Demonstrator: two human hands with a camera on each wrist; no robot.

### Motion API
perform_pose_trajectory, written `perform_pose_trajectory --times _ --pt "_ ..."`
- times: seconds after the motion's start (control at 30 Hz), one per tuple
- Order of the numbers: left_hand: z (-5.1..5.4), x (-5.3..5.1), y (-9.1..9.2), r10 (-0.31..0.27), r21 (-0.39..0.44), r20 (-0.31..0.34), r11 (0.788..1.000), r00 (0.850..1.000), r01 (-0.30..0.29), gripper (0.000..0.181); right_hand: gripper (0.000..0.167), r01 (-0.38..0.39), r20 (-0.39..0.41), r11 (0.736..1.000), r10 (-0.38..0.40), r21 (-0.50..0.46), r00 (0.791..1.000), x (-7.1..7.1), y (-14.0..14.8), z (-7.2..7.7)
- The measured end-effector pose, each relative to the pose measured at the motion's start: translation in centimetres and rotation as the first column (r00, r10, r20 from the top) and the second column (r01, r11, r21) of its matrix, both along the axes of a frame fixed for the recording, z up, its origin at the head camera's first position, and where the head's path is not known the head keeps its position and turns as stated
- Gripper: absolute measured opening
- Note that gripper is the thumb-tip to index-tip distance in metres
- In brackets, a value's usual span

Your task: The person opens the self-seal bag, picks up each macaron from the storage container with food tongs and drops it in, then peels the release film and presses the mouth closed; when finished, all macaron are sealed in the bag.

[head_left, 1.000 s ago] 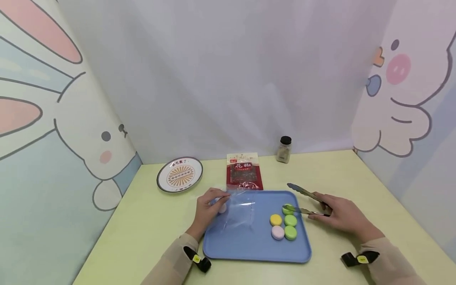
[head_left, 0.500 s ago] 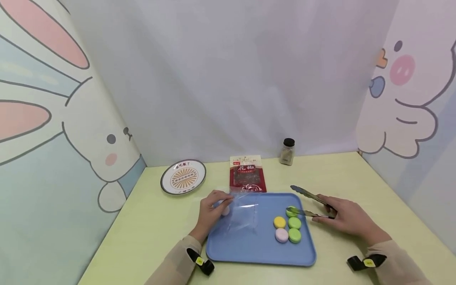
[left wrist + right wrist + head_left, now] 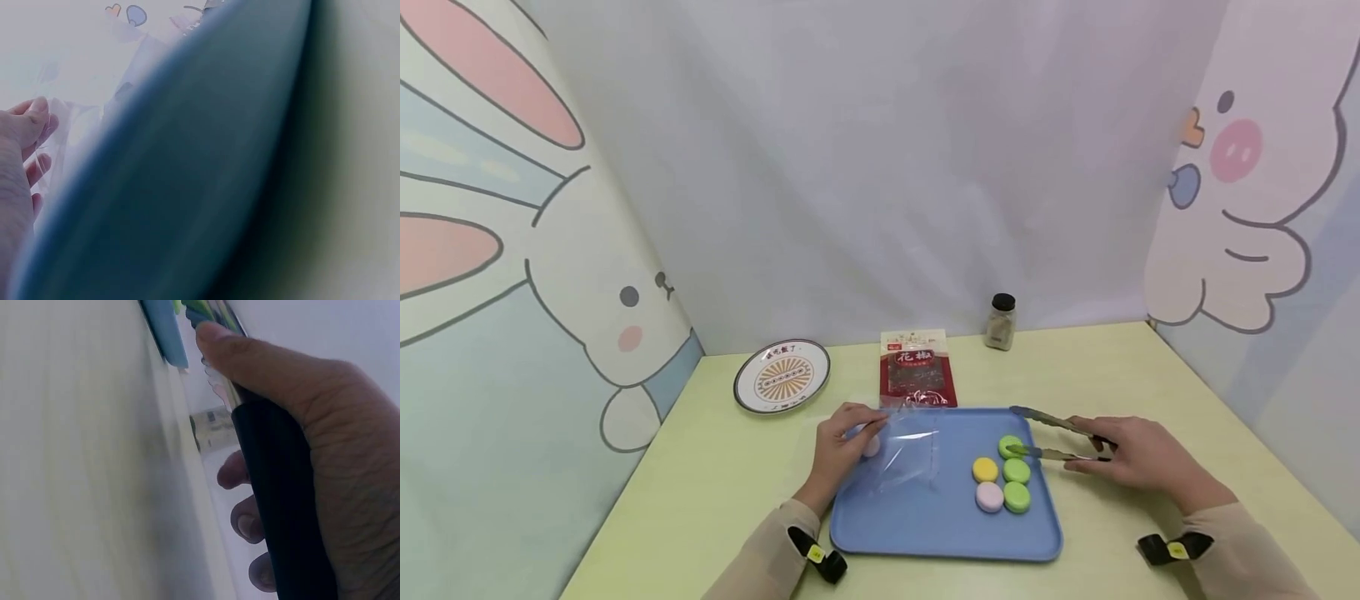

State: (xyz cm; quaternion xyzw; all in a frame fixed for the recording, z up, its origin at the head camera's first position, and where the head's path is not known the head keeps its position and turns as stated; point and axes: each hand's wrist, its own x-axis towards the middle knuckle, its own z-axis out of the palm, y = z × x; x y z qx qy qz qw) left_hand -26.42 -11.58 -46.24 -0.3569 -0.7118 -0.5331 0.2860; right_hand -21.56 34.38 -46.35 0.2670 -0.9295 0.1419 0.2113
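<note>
My left hand (image 3: 837,454) pinches the edge of a clear plastic bag (image 3: 913,454) over the left side of the blue tray (image 3: 947,546). A pale round piece (image 3: 871,447) shows beside the fingers. My right hand (image 3: 1138,457) grips metal tongs (image 3: 1052,454) whose arms stand apart, the nearer tip over the top green macaron (image 3: 1010,442). Two more green macarons (image 3: 1017,472), a yellow one (image 3: 985,470) and a pale pink one (image 3: 989,497) lie close by. In the right wrist view the thumb and fingers of my hand (image 3: 337,419) wrap round the dark handle (image 3: 281,494).
A patterned plate (image 3: 782,377) stands at the back left. Behind the tray lies a red spice packet (image 3: 917,367), with a black-lidded jar (image 3: 1001,322) to its right. A pale curtain (image 3: 880,167) hangs along the table's back edge.
The far arm of the tongs has lowered toward the tray's back right corner, and the nearer tip has shifted slightly right over the green macaron. My left hand still pinches the bag.
</note>
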Motion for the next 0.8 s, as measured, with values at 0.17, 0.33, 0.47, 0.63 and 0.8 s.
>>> perform_pose_trajectory --times 0.17,0.33,0.47,0.63,0.8 --pt "-1.3 -0.8 -0.3 0.002 -0.012 -0.013 1.000 1.000 -0.002 0.021 0.056 0.012 0.008 1.000 -0.012 0.026 1.000 0.3 -0.4 0.3" --pt "-1.5 -0.9 -0.7 0.001 -0.026 -0.005 1.000 1.000 -0.001 0.020 0.056 0.059 0.018 0.994 -0.061 0.089 0.998 0.3 -1.1 0.5" --pt "-1.3 -1.0 -0.7 0.001 -0.037 -0.017 0.999 1.000 -0.001 0.019 0.049 0.040 0.037 0.995 -0.044 0.093 0.998 0.2 -1.5 0.8" --pt "-1.2 -1.4 -0.5 0.014 -0.049 -0.010 0.999 1.000 -0.014 0.020 0.043 0.049 0.086 0.994 -0.057 0.099 0.995 0.2 -1.7 1.6" --pt "-0.4 -0.2 -0.1 0.002 -0.023 -0.001 1.000 1.000 -0.002 0.021 0.046 0.042 0.105 0.993 -0.054 0.109 0.993 0.6 -1.8 1.6"
